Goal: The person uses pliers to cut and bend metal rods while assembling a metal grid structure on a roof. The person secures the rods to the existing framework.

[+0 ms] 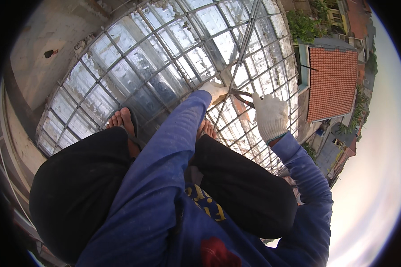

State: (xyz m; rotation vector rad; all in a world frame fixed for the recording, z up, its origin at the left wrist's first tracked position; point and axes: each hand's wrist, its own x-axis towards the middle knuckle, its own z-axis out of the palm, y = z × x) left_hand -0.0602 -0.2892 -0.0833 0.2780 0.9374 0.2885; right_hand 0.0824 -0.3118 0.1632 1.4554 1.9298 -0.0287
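Note:
In white knit gloves, both of my hands meet at a grid of steel rebar [158,66] over shiny corrugated metal decking [120,73]. My right hand [271,116] is closed round the handles of a pair of pincers [245,99]. Their jaws point left at a spot where bars cross, near the lower end of long loose bars [246,42] lying slantwise over the grid. Close by the jaws, my left hand [214,90] has its fingers curled in at the bars. Whatever is between those fingers is hidden.
My feet, left foot [125,119], rest on the grid as I squat. A concrete surface [44,84] lies beyond the decking's left edge. On the right, past the decking's edge, are a lower tiled roof [333,82], trees [305,26] and open sky.

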